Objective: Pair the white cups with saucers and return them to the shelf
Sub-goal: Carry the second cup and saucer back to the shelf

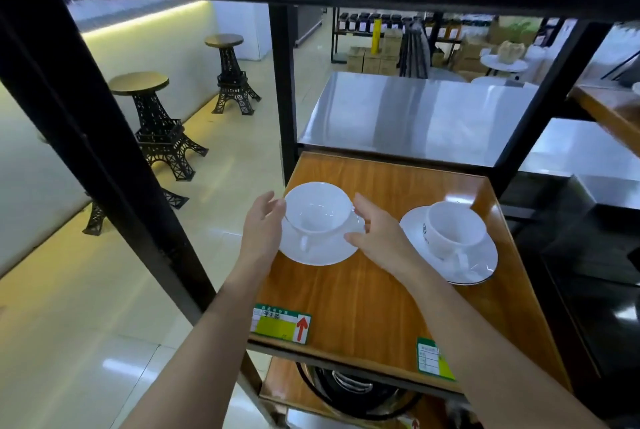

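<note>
Two white cups stand on white saucers on the wooden shelf [363, 297]. The left cup [317, 209] sits on its saucer [318, 248] near the shelf's left edge. My left hand [263, 224] is at the left side of this pair, fingertips by the cup's rim. My right hand [375, 231] is at its right side, thumb over the saucer's edge. Both hands have their fingers spread and grip nothing. The right cup [455, 228], with a small dark logo, rests on a saucer [481, 266] with a dark rim line.
Black metal posts [284, 89] frame the shelf, and a dark shelf board hangs overhead. Green price tags [280, 323] are on the shelf's front edge. A steel table [415, 117] stands behind. Tower-shaped stools [156, 124] stand on the tiled floor to the left.
</note>
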Available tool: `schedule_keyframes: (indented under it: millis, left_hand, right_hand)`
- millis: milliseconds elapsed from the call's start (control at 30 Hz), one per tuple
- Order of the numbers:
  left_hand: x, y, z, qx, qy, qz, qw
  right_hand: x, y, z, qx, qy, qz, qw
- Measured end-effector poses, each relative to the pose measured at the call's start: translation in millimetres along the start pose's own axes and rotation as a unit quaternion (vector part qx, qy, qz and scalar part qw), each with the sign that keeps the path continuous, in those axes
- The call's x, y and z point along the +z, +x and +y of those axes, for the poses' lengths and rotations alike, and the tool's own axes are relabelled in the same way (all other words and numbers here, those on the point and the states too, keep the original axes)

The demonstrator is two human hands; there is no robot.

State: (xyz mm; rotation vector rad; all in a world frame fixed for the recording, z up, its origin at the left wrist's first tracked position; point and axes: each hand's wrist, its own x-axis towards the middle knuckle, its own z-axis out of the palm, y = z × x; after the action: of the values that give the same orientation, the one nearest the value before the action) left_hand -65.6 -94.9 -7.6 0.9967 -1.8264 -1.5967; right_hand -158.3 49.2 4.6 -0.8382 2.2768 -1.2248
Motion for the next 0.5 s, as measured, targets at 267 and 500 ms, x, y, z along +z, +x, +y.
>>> schedule_keyframes:
  millis: [267,500]
  left_hand:
    - [1.9,-4.0,-3.6,0.023,-0.036,-0.025,0.999]
    - [4.4,-5.1,-5.7,0.038,-0.032,-0.009,0.999]
  right_hand:
    - [6.9,-0.2,1.3,-0.039,0.031,0.009,0.999]
    - [9.9,-2.9,4.7,-0.030,0.036,0.016,0.999]
